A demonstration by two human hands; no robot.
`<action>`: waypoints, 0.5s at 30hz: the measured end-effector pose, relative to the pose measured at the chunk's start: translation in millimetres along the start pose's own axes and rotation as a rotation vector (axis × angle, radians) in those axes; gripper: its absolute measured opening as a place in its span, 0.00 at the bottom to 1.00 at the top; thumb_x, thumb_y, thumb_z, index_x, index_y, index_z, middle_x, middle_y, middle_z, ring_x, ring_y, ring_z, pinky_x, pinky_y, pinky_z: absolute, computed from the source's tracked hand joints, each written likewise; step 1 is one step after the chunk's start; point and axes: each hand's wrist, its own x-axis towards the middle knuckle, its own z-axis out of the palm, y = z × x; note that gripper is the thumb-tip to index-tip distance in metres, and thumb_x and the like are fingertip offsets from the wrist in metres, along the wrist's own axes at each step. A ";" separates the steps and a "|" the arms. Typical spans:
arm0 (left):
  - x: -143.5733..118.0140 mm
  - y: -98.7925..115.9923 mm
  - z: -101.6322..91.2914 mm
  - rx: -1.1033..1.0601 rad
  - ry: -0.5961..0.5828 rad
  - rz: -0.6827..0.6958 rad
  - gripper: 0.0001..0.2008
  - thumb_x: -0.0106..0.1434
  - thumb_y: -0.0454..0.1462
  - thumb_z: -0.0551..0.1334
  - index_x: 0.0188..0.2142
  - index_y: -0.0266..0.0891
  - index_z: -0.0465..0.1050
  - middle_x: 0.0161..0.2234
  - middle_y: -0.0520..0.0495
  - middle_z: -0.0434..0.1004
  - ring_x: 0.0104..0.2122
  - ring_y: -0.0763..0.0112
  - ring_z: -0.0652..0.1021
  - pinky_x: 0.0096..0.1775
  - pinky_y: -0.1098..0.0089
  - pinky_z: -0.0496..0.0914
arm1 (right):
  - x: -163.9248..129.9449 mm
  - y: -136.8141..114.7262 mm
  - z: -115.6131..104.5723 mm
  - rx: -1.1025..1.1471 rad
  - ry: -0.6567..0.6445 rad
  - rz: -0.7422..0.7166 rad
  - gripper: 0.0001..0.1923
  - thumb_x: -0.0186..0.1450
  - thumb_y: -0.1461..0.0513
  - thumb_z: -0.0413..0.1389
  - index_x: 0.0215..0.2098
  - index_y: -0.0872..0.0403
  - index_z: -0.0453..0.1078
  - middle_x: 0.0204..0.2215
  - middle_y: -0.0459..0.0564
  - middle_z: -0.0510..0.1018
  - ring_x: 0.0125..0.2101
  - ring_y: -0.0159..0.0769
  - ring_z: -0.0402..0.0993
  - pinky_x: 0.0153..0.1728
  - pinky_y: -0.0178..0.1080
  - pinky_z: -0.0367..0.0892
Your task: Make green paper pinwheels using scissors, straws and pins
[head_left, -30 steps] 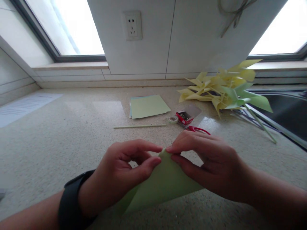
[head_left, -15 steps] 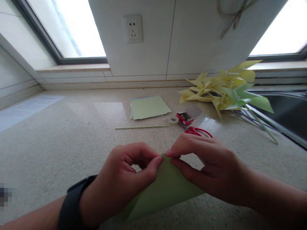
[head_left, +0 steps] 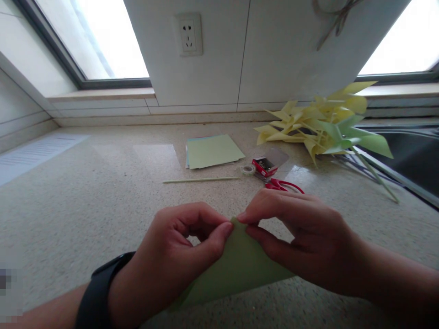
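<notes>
A sheet of light green paper [head_left: 245, 267] is held up close to me, with one corner pointing away. My left hand [head_left: 188, 251] pinches that corner between thumb and forefinger; a black band circles the wrist. From the other side, my right hand [head_left: 295, 233] pinches the paper right beside the same corner. The fingertips of both hands nearly meet there. Part of the paper is hidden behind my left hand. Just past my right hand lie red-handled scissors [head_left: 283, 184], their lower part covered by that hand.
A thin pale green stick [head_left: 200, 180] lies beyond my hands. Behind it is a stack of coloured paper [head_left: 214, 151]. A tape roll [head_left: 248, 169] and an open red box [head_left: 265, 167] sit alongside. Yellow and green paper pinwheels [head_left: 318, 125] rest by the sink [head_left: 411, 144].
The view has shifted slightly. Both hands keep their pinch at the paper's corner, and the paper has tilted a little. Nothing has been let go.
</notes>
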 end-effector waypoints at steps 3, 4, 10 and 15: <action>-0.4 -0.3 0.4 -0.010 0.004 -0.010 0.05 0.63 0.39 0.67 0.32 0.41 0.82 0.26 0.50 0.83 0.25 0.74 0.78 0.26 0.79 0.71 | 0.6 0.8 0.1 -0.006 0.009 -0.002 0.08 0.63 0.70 0.60 0.39 0.54 0.74 0.30 0.43 0.79 0.30 0.25 0.74 0.32 0.28 0.69; -0.5 -0.3 0.4 -0.013 0.004 -0.013 0.05 0.63 0.39 0.67 0.32 0.41 0.82 0.26 0.50 0.83 0.25 0.74 0.78 0.26 0.79 0.71 | 0.9 1.2 0.3 -0.008 0.011 -0.003 0.08 0.63 0.70 0.60 0.39 0.54 0.74 0.31 0.43 0.80 0.30 0.25 0.75 0.32 0.28 0.69; -1.6 1.1 0.1 -0.012 0.010 -0.012 0.05 0.62 0.37 0.68 0.30 0.41 0.81 0.24 0.51 0.82 0.23 0.75 0.78 0.24 0.81 0.70 | 1.1 0.7 1.0 -0.007 0.020 -0.009 0.06 0.63 0.69 0.59 0.38 0.55 0.74 0.30 0.43 0.80 0.30 0.25 0.75 0.32 0.27 0.69; -1.4 2.0 0.7 0.000 0.009 -0.008 0.04 0.62 0.38 0.68 0.33 0.41 0.83 0.27 0.50 0.84 0.25 0.73 0.79 0.26 0.79 0.72 | 1.0 0.6 1.6 -0.001 0.012 0.004 0.07 0.63 0.69 0.59 0.39 0.53 0.73 0.30 0.44 0.80 0.29 0.27 0.76 0.31 0.29 0.70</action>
